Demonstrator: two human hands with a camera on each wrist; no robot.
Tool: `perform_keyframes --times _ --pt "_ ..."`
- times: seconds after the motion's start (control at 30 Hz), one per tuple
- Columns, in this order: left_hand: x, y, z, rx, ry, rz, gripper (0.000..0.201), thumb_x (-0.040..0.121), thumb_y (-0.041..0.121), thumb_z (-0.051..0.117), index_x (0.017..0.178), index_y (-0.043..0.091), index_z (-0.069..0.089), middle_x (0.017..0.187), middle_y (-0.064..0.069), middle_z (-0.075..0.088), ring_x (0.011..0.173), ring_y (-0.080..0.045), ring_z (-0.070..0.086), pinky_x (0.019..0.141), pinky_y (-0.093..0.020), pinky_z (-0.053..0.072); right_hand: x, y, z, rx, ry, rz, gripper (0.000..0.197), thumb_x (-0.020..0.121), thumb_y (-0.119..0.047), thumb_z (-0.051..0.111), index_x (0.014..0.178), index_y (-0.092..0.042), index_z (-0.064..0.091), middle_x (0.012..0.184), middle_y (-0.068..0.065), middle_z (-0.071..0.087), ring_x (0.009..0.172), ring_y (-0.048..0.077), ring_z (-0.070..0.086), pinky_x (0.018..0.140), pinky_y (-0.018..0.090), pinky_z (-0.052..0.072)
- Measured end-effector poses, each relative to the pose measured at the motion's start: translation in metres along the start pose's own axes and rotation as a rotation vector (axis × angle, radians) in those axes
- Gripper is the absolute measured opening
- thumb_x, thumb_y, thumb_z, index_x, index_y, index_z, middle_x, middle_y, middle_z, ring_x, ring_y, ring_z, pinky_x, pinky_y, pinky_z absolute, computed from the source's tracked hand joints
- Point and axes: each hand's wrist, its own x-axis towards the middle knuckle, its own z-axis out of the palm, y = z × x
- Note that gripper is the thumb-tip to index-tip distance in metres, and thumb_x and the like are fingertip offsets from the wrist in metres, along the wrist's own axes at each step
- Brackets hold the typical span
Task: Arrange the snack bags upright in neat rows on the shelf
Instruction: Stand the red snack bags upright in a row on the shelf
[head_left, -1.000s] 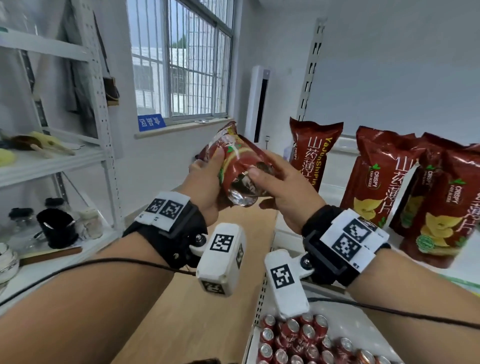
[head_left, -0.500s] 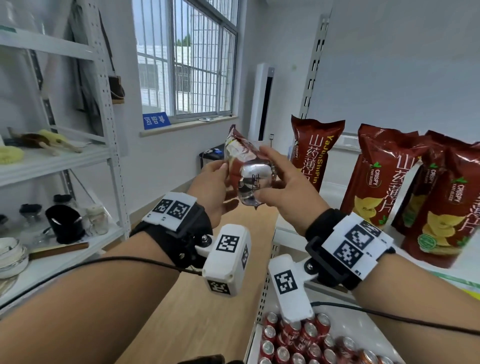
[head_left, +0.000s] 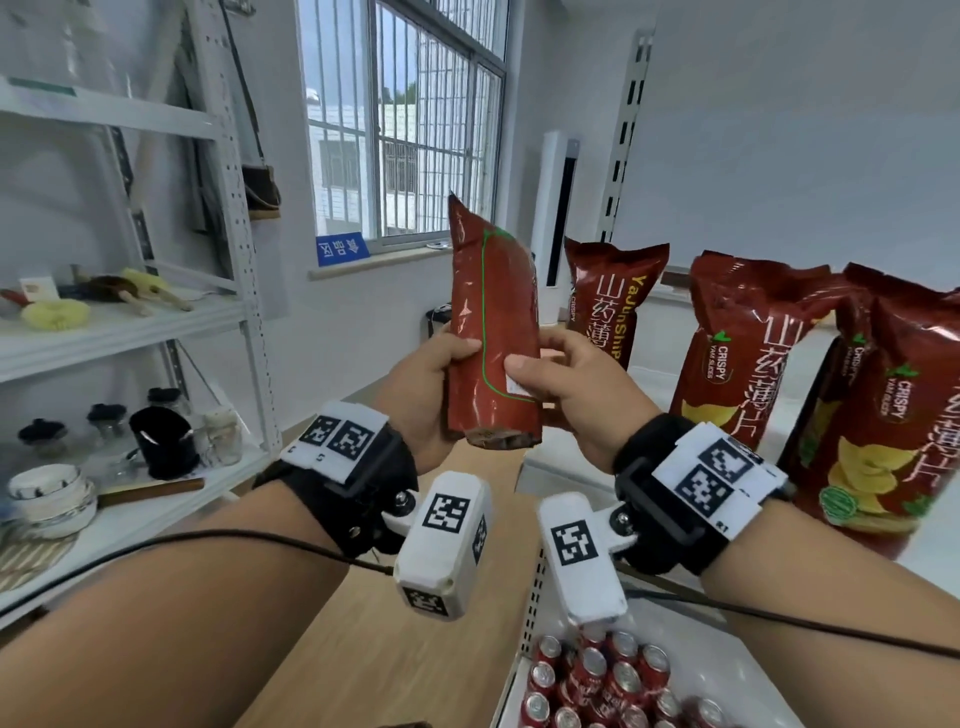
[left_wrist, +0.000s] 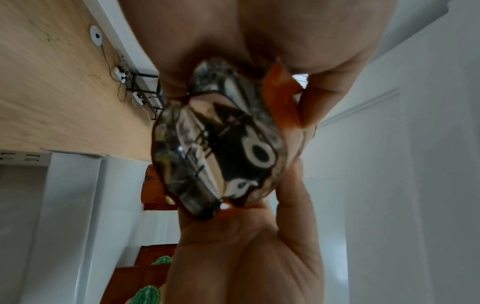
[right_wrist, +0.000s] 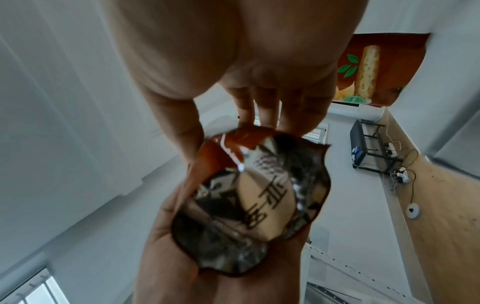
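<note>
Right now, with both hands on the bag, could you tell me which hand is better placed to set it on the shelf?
Probably the right hand. It grips the held snack bag on the side facing the shelf, where the standing bags are. The left hand holds the far side.

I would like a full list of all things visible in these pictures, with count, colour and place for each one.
held snack bag: one, dark red, upright in the air in front of the shelf, plain back side toward the camera
standing snack bags: at least three, dark red with yellow chips print, upright on the white shelf at right
drink cans: many, red with silver tops, on the lower shelf level
left rack: one, white metal, with brushes, jars and bowls on it
window: one, barred, in the far wall
blue sign: one, below the window
floor: light wood
wrist cameras: two, white with black markers
left hand: grips the held snack bag low down
right hand: grips the same bag from the other side
</note>
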Motion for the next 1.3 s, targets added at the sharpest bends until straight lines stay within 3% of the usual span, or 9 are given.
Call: perform_keyframes --times 0.17,0.4,0.53,0.77,0.87,0.97,1.07,1.2,1.3 --pt "0.005 -0.008 0.008 0.139 0.047 0.047 0.039 0.095 0.022 0.047 0.131 0.006 0.051 0.120 -0.019 0.064 0.110 -0.035 0.061 0.099 -0.049 0.046 -0.002 0.005 -0.014 -0.043 0.060 -0.051 0.036 0.082 -0.012 0.069 0.112 -0.018 0.051 0.097 0.005 0.060 0.083 0.015 0.064 0.070 0.027 0.050" --pt "0.002 -0.018 0.015 0.074 -0.092 0.036 0.039 0.066 0.004 0.051 0.103 0.011 0.062 0.088 -0.007 0.072 0.084 -0.022 0.067 0.079 -0.035 0.057 0.003 -0.007 -0.034 0.026 0.131 -0.076 0.036 0.082 -0.025 0.070 0.110 -0.030 0.049 0.093 -0.003 0.059 0.085 0.014 0.064 0.077 0.033 0.053" --pt "0.002 -0.011 0.032 0.089 -0.071 0.165 0.042 0.075 0.011 0.060 0.117 0.013 0.058 0.105 -0.009 0.069 0.095 -0.023 0.066 0.090 -0.043 0.053 -0.003 -0.011 -0.041 0.015 0.047 -0.136 0.031 0.082 -0.010 0.068 0.106 -0.027 0.056 0.089 -0.004 0.062 0.082 0.012 0.065 0.070 0.028 0.053" --pt "0.017 0.002 0.046 0.085 0.004 0.303 0.025 0.086 -0.005 0.051 0.104 0.010 0.060 0.085 -0.005 0.072 0.074 -0.017 0.069 0.067 -0.030 0.059 -0.006 -0.021 -0.046 0.013 0.145 -0.214 0.032 0.085 -0.018 0.067 0.114 -0.024 0.056 0.104 0.001 0.058 0.088 0.009 0.063 0.059 0.013 0.050" --pt "0.018 -0.003 0.048 0.096 -0.003 0.298 0.028 0.085 -0.010 0.051 0.099 0.012 0.061 0.078 -0.001 0.074 0.070 -0.013 0.070 0.062 -0.025 0.056 -0.002 -0.030 -0.051 -0.044 0.246 -0.249 0.023 0.085 -0.021 0.067 0.107 -0.024 0.062 0.091 -0.001 0.061 0.078 0.009 0.065 0.065 0.021 0.054" --pt "0.019 -0.003 0.047 0.091 0.007 0.283 0.029 0.085 -0.011 0.050 0.098 0.012 0.061 0.073 0.001 0.073 0.066 -0.011 0.069 0.058 -0.022 0.054 -0.001 -0.033 -0.054 -0.037 0.270 -0.231 0.008 0.092 -0.024 0.058 0.094 -0.024 0.065 0.057 -0.012 0.056 0.044 0.001 0.049 0.041 0.014 0.040" --pt "0.019 -0.004 0.046 0.088 0.006 0.279 0.028 0.085 -0.011 0.051 0.097 0.012 0.061 0.073 0.000 0.073 0.066 -0.012 0.069 0.057 -0.022 0.054 -0.001 -0.032 -0.053 -0.008 0.275 -0.211 0.012 0.096 -0.023 0.052 0.094 -0.023 0.063 0.048 -0.009 0.051 0.040 0.003 0.045 0.040 0.016 0.039" --pt "0.020 -0.006 0.044 0.085 0.023 0.319 0.019 0.089 0.003 0.055 0.103 0.015 0.061 0.083 0.002 0.073 0.075 -0.010 0.070 0.064 -0.024 0.055 -0.007 -0.028 -0.048 -0.070 0.234 -0.248 0.024 0.087 -0.020 0.064 0.105 -0.028 0.049 0.070 -0.012 0.064 0.062 -0.005 0.061 0.059 0.015 0.046" --pt "0.020 -0.006 0.042 0.127 -0.022 0.295 0.033 0.084 0.044 0.050 0.105 0.023 0.065 0.094 0.007 0.073 0.085 -0.004 0.067 0.073 -0.025 0.050 -0.010 -0.022 -0.044 -0.166 0.220 -0.261 0.045 0.077 -0.023 0.075 0.110 -0.022 0.044 0.099 -0.006 0.063 0.081 -0.007 0.062 0.071 0.015 0.049"
